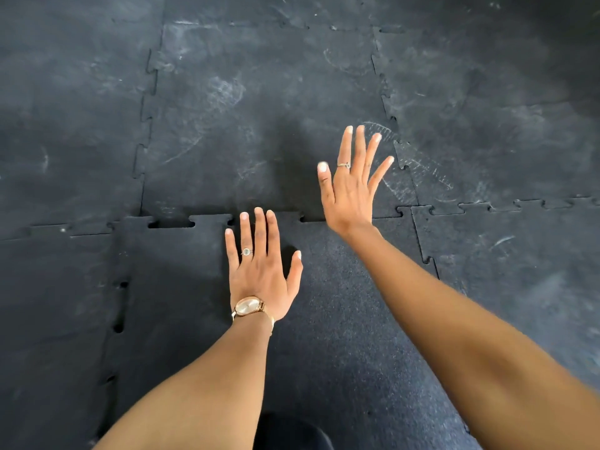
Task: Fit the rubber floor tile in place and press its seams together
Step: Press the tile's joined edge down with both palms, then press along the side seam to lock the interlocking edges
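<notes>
A person leans over a dark rubber floor [81, 108] made of big tiles that lock together like puzzle pieces. The rubber floor tile [341, 319] being fitted lies right in front of the person, in the near middle of the view. It looks cleaner and more speckled than the tiles around it, which have white scuff marks.

The left hand [259, 271] lies flat on the tile, palm down, fingers spread wide, with the fingertips close to the far seam [172, 222]. It holds nothing. There is a ring [246, 252] on one finger and a gold watch [248, 306] on the wrist.

The right hand [352, 186] is open too, fingers spread, and holds nothing. It is farther away than the left hand, over the far seam and the next tile [259, 108]. I cannot tell if it touches the floor. It also wears a ring [344, 165].

Along the far seam, some puzzle teeth are not pushed in all the way, and dark gaps show to the left of the left hand. Small gaps also show down the left seam [118, 319].
</notes>
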### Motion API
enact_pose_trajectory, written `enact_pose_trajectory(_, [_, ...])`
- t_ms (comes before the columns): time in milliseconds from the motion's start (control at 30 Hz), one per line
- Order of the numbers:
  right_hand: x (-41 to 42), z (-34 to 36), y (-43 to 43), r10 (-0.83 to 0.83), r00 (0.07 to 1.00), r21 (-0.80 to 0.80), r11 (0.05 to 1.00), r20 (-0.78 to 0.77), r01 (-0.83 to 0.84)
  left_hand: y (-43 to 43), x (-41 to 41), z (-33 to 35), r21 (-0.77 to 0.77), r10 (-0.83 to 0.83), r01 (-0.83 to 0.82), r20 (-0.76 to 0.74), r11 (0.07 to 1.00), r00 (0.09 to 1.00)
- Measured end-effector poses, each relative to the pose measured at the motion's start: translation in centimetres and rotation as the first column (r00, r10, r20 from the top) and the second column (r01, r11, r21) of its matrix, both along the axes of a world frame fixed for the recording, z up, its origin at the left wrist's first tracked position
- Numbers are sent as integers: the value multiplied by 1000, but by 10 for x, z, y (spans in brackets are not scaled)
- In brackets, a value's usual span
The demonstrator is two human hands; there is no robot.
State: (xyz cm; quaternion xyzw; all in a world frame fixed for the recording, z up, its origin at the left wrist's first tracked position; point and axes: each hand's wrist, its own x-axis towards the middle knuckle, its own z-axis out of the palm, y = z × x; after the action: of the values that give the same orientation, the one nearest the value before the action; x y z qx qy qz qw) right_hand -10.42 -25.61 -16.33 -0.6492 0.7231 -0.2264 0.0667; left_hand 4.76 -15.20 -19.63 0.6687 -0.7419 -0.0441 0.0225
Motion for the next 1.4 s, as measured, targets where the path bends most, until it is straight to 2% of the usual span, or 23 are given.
enact_pose_trajectory(67, [10,6,2,-47,999,-179,983,-2,46,0,1,-1,0,-1,1,-17,1000,1000])
enact_pose_trajectory(100, [13,4,4,-62,997,-177,983,-41,54,0,1,-1,-6,-1,0,-17,1000,1000])
enact_pose_trajectory(167, [18,-11,15,-57,984,83,994,-168,71,0,1,-2,1,-2,3,-9,1000,1000])
enact_pose_trajectory(200, [18,-20,18,-52,976,227,969,-213,102,-1,1,-3,0,-5,5,-8,1000,1000])
enact_pose_trajectory(267, [15,-34,16,-47,966,338,931,-255,134,-1,1,-3,-18,-5,5,-7,1000,1000])
enact_pose_trajectory(467, [16,-29,15,-37,965,366,921,-259,134,1,1,8,5,-28,29,-34,1000,999])
enact_pose_trajectory(567, [17,-28,15,-47,970,352,927,-240,132,7,33,6,-72,-145,142,-41,987,989])
enact_pose_trajectory(633, [15,-30,14,-54,972,359,924,-227,135,9,63,5,-78,-102,103,23,992,995])
enact_pose_trajectory(700, [14,-33,15,-45,969,352,927,-242,131,10,80,5,-18,-20,22,73,1000,997])
enact_pose_trajectory(767, [15,-35,14,-44,969,325,938,-243,124,9,80,2,-6,-35,35,115,999,993])
enact_pose_trajectory(933, [17,-27,17,-65,982,343,931,-180,124,8,81,-2,-4,-20,20,66,1000,998])
enact_pose_trajectory(1000, [30,-14,9,-102,993,256,960,-63,115,7,80,-2,-6,-20,20,54,1000,998])
enact_pose_trajectory(1067, [55,6,-8,-82,995,28,996,58,80,7,80,-3,-6,-16,16,40,1000,999])
enact_pose_trajectory(1133, [83,21,-21,-41,996,-194,980,74,54,7,81,-3,-14,-16,16,27,1000,1000])
enact_pose_trajectory(1167, [94,21,-23,-17,1000,-213,977,25,22,6,81,-4,-20,-12,13,24,1000,1000])
enact_pose_trajectory(1233, [106,0,-13,34,983,31,999,-181,-28,6,82,-4,-23,-16,16,25,1000,1000])
enact_pose_trajectory(1300, [103,-27,-7,60,968,266,964,-243,7,6,81,-5,-35,-21,22,20,999,1000])
enact_pose_trajectory(1400, [100,-35,-12,65,973,299,954,-220,4,7,80,-2,-14,-21,22,18,1000,1000])
